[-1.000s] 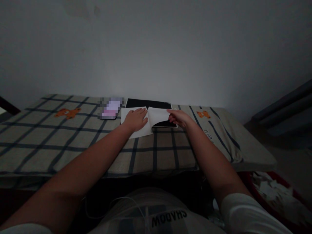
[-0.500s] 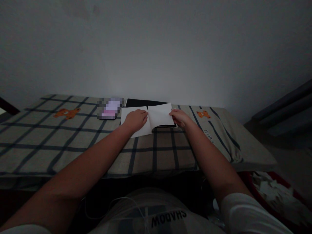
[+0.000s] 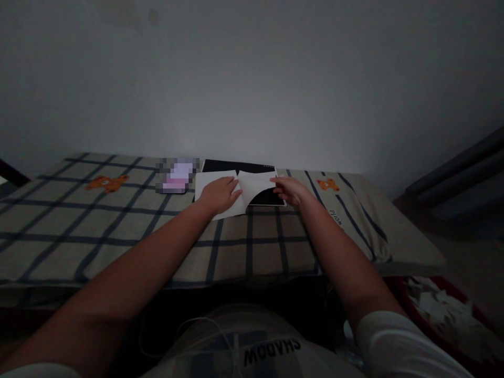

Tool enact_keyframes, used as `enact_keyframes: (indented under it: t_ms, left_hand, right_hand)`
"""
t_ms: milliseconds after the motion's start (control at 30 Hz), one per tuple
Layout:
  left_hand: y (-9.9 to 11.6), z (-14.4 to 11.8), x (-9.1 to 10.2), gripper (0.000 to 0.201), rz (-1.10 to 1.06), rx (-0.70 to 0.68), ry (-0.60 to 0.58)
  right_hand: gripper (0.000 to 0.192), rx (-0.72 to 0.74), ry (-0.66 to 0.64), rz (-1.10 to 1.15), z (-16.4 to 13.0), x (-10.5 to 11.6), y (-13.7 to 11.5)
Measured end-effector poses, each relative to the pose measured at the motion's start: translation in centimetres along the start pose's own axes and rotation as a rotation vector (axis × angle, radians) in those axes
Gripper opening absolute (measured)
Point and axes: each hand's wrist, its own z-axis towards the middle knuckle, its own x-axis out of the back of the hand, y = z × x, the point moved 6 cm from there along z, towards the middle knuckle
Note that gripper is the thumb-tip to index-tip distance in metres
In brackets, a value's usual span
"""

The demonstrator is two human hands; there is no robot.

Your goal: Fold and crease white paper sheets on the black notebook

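A sheet of white paper (image 3: pixel 209 181) lies across a flat black rectangular thing with a pale edge (image 3: pixel 265 198). There is a small V-shaped gap in the paper's top edge, near the middle. My left hand (image 3: pixel 219 197) rests flat on the left part of the paper, thumb held away from the other fingers. At the paper's right edge, my right hand (image 3: pixel 289 190) pinches it between thumb and fingers. The right part of the sheet is lifted and curved, baring the lower right of the black thing. The left part of the black thing is hidden under paper and hand.
A phone-like object with a blurred screen (image 3: pixel 178 176) lies to the left on the checked cloth (image 3: pixel 129 220). A wall (image 3: pixel 252 84) rises behind the table. Low on the right stands a red container (image 3: pixel 397 289) holding pale scraps.
My right hand has drawn the paper's right edge slightly left, so more of the black surface shows. My left thumb has spread away from the fingers.
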Motion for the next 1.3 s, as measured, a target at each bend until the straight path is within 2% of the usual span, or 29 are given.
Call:
enact_keyframes:
  t_ms: [267,433,600,867,1300]
  left_hand:
    - [0.0,0.0,0.0,0.058,-0.016,0.005,-0.013]
    - [-0.2,0.1,-0.4,0.056,-0.007,0.009,-0.040]
    - [-0.5,0.2,-1.1,0.054,-0.007,0.002,-0.065]
    - [-0.5,0.1,-0.6,0.053,-0.031,0.051,-0.046]
    - [-0.6,0.2,-0.7,0.054,-0.026,0.056,-0.044]
  right_hand:
    - [0.005,0.094,0.093,-0.040,0.2,0.4,0.1]
    - [0.014,0.148,0.131,-0.092,0.8,0.6,0.4]
    - [0.019,0.179,0.157,-0.239,0.8,1.0,0.2]
    - [0.020,0.175,0.151,-0.317,1.2,1.2,0.4]
    - [0.019,0.139,0.114,-0.273,0.9,1.3,0.5]
